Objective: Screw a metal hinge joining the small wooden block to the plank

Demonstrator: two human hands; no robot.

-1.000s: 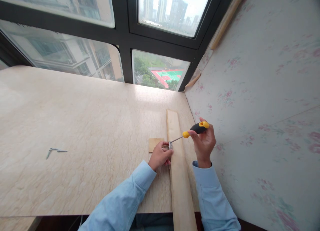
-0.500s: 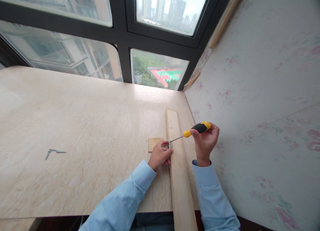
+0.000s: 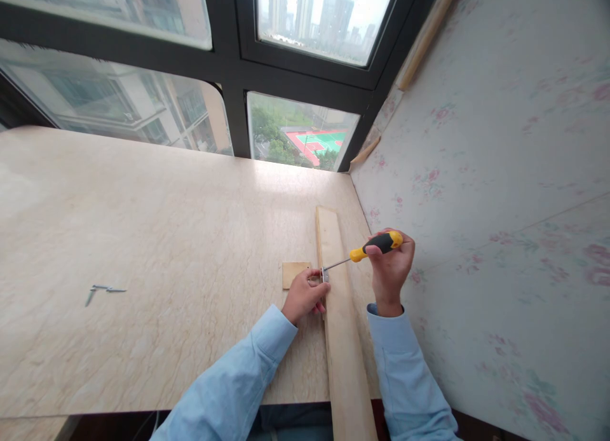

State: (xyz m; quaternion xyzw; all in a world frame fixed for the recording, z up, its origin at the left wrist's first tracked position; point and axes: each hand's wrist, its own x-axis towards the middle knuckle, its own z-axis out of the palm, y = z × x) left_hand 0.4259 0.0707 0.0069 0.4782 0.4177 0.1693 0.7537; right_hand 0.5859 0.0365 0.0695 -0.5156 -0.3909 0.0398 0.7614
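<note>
A screwdriver [image 3: 380, 244] with a yellow and black handle is held in my right hand [image 3: 391, 269], its fingers closed round the grip. The shaft slants down to the left, and its tip meets a small metal bracket [image 3: 325, 276] on the left edge of a long wooden board [image 3: 340, 326]. My left hand [image 3: 305, 296] pinches that bracket against the board with thumb and fingers; part of the metal is hidden by them. A small square piece of wood [image 3: 294, 275] lies just behind my left hand.
Several screws [image 3: 105, 290] lie on the marbled countertop [image 3: 190, 250] at the left. The board runs out over the counter's front edge toward me. A wallpapered wall [image 3: 500, 237] rises close on the right, and dark-framed windows [image 3: 305, 69] stand behind the counter.
The fingers of my right hand have shifted slightly on the screwdriver handle. The screwdriver's tip stays at the bracket, and my left hand keeps its place.
</note>
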